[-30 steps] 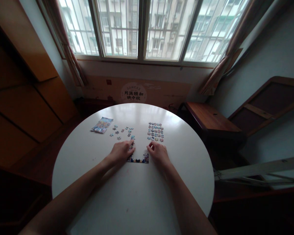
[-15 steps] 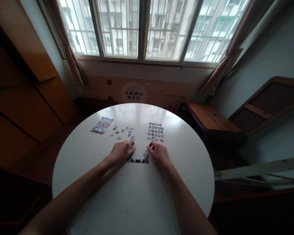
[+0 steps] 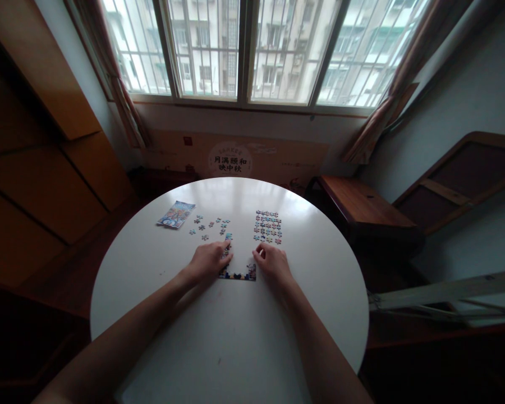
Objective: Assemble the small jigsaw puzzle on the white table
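On the round white table (image 3: 235,348) lies a partly joined jigsaw frame (image 3: 238,275), its bottom strip showing between my hands. My left hand (image 3: 208,259) rests on the frame's left side, fingers curled and pressing on the pieces there. My right hand (image 3: 271,262) sits at the frame's right end, fingers bent in a pinch near a small piece; what it holds is too small to make out. A neat block of loose pieces (image 3: 267,226) lies just beyond my right hand. Scattered loose pieces (image 3: 208,225) lie beyond my left hand.
A small printed picture card (image 3: 175,214) lies at the table's far left. A wooden bench (image 3: 362,207) stands to the right, a wooden cabinet (image 3: 46,163) to the left, and a barred window (image 3: 252,50) with curtains behind.
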The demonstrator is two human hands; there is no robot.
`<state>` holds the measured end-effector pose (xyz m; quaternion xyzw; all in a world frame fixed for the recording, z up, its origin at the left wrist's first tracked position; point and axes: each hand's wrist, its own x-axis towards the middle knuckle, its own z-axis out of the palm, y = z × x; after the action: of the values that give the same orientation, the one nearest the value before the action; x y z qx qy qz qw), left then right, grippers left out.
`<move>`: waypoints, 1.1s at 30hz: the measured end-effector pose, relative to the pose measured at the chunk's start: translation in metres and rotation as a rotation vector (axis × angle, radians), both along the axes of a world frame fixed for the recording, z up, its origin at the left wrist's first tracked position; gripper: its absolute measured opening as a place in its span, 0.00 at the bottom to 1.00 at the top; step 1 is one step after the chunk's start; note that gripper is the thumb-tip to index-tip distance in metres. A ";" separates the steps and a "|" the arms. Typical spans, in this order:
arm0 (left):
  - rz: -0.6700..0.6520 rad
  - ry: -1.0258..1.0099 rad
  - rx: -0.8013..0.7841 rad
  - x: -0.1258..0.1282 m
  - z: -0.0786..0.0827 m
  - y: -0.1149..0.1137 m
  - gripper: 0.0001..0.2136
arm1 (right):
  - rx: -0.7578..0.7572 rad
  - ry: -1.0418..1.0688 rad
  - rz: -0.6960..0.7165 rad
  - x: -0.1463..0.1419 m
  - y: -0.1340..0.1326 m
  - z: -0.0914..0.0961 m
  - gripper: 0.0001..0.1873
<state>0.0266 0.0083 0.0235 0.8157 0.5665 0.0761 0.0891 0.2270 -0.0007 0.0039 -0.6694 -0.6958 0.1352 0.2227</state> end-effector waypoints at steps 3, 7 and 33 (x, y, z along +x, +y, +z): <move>0.004 0.005 0.005 -0.001 -0.002 0.001 0.21 | 0.000 0.006 -0.002 0.000 0.000 0.001 0.10; -0.018 0.001 0.029 -0.002 -0.004 0.001 0.22 | -0.006 0.008 -0.002 0.000 -0.001 0.001 0.10; -0.031 0.025 0.050 -0.004 -0.006 0.002 0.21 | -0.012 -0.008 0.003 0.000 0.000 0.001 0.10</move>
<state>0.0230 0.0105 0.0179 0.8272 0.5528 0.0787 0.0625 0.2269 -0.0010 0.0054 -0.6703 -0.6967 0.1372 0.2156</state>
